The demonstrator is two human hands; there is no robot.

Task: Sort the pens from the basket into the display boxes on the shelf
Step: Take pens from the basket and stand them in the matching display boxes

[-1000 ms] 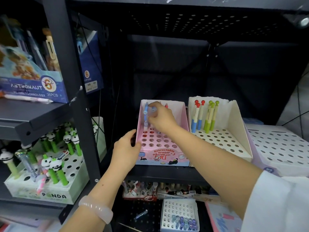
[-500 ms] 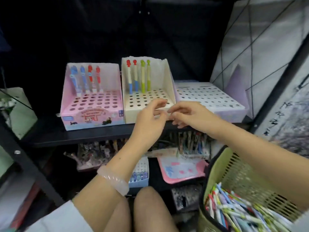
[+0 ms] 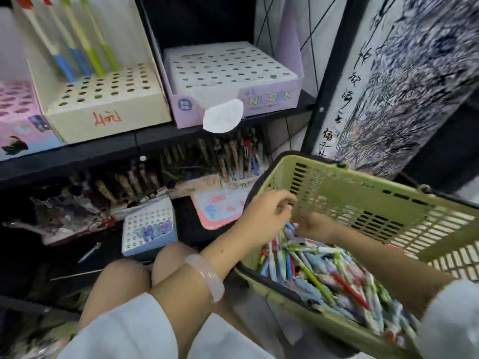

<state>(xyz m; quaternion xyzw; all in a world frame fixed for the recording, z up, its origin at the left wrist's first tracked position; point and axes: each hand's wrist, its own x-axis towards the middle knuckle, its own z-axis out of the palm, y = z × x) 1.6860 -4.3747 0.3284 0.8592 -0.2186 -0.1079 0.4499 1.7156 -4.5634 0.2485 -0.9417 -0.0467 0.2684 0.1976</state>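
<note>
Both hands reach into the green basket [image 3: 363, 193] at lower right, the left hand [image 3: 261, 216] with fingers loosely curled, the right hand [image 3: 315, 226] fingers hidden so its grip is unclear, each directly above the pens [image 3: 324, 270] lying toward the lower right.

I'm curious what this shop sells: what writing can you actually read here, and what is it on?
"UNICORN": on the front of the lilac display box; the small print under it is too blurred.
Red handwriting on the cream display box: not legible.
Black brush characters on the hanging scroll: too blurred to read.
Pink box front and the price tags on the lower shelf: too blurred.
</note>
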